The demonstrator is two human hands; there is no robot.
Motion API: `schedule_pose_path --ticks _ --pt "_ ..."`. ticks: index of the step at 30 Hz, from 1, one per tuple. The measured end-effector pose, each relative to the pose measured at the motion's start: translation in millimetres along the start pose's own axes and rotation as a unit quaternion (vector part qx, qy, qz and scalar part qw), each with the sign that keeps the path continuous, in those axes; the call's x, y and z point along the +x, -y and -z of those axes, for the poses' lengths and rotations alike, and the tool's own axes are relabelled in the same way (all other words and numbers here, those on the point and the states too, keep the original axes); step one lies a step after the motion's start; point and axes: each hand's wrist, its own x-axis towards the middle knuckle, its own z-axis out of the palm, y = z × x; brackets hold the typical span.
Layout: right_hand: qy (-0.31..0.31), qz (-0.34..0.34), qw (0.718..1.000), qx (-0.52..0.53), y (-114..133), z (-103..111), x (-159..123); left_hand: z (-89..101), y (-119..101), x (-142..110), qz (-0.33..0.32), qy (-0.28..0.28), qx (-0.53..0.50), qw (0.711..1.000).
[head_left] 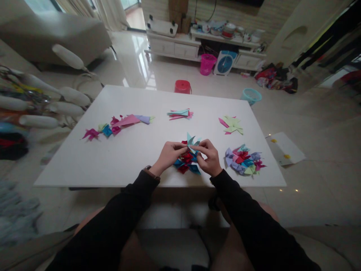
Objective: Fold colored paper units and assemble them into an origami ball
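My left hand and my right hand meet over the near middle of the white table. Both pinch a light blue folded paper piece held just above a red and blue folded paper assembly lying on the table. Fingers of both hands are curled. Black sleeves cover both arms, and a watch sits on my left wrist.
A ring of mixed-colour folded pieces lies right of my hands. Green and pink pieces, a flat stack and a scattered pink-blue pile lie farther back. A paper sheet, red stool and blue basket are on the floor.
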Motion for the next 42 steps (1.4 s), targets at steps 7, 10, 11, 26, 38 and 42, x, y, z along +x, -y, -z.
schedule_pose_path --ticks 7,10,11,26,38,42 --pt "0.058 0.03 0.996 -0.064 -9 2 -11 -1.1 2 -1 0.013 0.001 -0.026 1.0" --pt "0.069 0.02 0.995 -0.075 -10 3 -10 -1.2 3 0 0.021 0.005 -0.039 0.999" --pt "0.071 0.018 0.995 -0.075 -10 4 -9 -1.2 3 0 0.022 0.005 -0.041 0.999" --pt "-0.087 -0.029 0.996 -0.01 5 13 -2 1.1 0 4 0.044 0.026 -0.085 0.995" --pt "0.006 -0.065 0.995 -0.08 3 11 -3 4.0 -13 0 0.052 0.117 -0.069 0.989" --pt "0.02 -0.035 0.996 -0.082 1 10 -6 3.9 -17 0 0.022 0.111 -0.051 0.992"
